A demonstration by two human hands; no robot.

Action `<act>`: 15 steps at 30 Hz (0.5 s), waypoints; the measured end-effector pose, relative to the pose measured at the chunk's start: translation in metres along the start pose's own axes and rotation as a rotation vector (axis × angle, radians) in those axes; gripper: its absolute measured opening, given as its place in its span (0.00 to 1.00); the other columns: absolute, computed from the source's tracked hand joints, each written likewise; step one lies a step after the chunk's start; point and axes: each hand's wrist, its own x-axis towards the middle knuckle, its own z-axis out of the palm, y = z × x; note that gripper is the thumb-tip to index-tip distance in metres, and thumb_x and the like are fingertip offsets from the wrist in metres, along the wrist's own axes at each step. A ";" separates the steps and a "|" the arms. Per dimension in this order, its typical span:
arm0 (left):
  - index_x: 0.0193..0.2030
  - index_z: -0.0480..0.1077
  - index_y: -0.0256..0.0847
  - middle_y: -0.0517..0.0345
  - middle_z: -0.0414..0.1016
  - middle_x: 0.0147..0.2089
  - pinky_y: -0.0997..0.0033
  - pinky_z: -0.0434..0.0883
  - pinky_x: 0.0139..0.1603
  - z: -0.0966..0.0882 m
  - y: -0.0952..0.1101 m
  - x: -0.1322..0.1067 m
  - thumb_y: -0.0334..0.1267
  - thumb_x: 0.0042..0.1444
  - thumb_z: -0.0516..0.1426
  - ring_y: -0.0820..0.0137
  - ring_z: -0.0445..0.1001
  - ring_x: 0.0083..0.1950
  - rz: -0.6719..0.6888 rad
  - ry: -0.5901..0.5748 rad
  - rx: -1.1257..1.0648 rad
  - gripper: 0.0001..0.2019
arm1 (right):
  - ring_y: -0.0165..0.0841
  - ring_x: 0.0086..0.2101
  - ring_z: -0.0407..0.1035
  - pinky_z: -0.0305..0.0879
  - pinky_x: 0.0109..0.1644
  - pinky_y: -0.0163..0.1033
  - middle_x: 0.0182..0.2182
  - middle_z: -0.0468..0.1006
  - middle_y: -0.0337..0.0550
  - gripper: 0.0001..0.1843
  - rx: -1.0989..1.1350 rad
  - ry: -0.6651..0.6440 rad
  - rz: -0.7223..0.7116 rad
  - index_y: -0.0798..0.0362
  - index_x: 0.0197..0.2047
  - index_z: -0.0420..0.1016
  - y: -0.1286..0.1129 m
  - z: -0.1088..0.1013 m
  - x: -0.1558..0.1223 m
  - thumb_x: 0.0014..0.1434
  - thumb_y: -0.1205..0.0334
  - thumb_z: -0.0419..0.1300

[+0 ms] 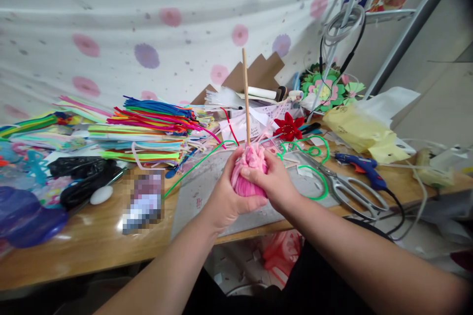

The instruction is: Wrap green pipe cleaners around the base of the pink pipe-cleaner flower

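Both my hands close round a pink pipe-cleaner bundle (pixel 248 173) shaped like a bud, held above the grey cutting mat (pixel 207 192). A thin wooden stick (pixel 245 93) rises upright out of its top. My left hand (pixel 226 196) cups the bundle from the left and below. My right hand (pixel 271 177) presses it from the right, thumb across the front. A green pipe cleaner (pixel 192 167) trails left from under my hands.
Stacks of coloured pipe cleaners (pixel 148 128) lie at the back left. Scissors (pixel 351 189) and a blue glue gun (pixel 364 167) rest to the right, a red paper flower (pixel 288 128) behind. A yellow bag (pixel 354 130) and black bag (pixel 83 174) sit on the wooden table (pixel 92 246).
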 end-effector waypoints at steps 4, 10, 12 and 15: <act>0.63 0.51 0.53 0.52 0.61 0.63 0.61 0.66 0.57 0.000 -0.005 -0.002 0.30 0.34 0.69 0.58 0.66 0.60 0.048 0.019 0.048 0.50 | 0.33 0.34 0.65 0.64 0.38 0.37 0.34 0.71 0.38 0.29 0.188 -0.167 0.061 0.52 0.40 0.68 -0.001 0.003 -0.006 0.37 0.50 0.71; 0.66 0.48 0.54 0.52 0.59 0.64 0.56 0.65 0.58 -0.011 -0.009 -0.006 0.37 0.34 0.69 0.55 0.65 0.60 0.054 0.009 0.093 0.52 | 0.36 0.38 0.67 0.65 0.43 0.41 0.37 0.72 0.40 0.34 0.084 -0.253 0.040 0.51 0.43 0.66 0.001 0.000 -0.008 0.34 0.53 0.73; 0.66 0.49 0.55 0.53 0.57 0.65 0.55 0.62 0.61 -0.015 -0.009 -0.007 0.40 0.32 0.70 0.53 0.62 0.62 0.084 0.010 0.104 0.53 | 0.37 0.39 0.67 0.65 0.44 0.41 0.39 0.72 0.40 0.36 0.074 -0.345 0.015 0.50 0.46 0.66 -0.001 -0.004 -0.006 0.34 0.54 0.74; 0.66 0.50 0.56 0.55 0.55 0.66 0.56 0.59 0.62 -0.014 -0.008 -0.008 0.40 0.30 0.71 0.52 0.59 0.64 0.117 0.025 0.108 0.54 | 0.38 0.41 0.67 0.65 0.45 0.40 0.41 0.71 0.41 0.38 0.089 -0.388 -0.002 0.50 0.48 0.65 -0.005 -0.005 -0.005 0.32 0.58 0.74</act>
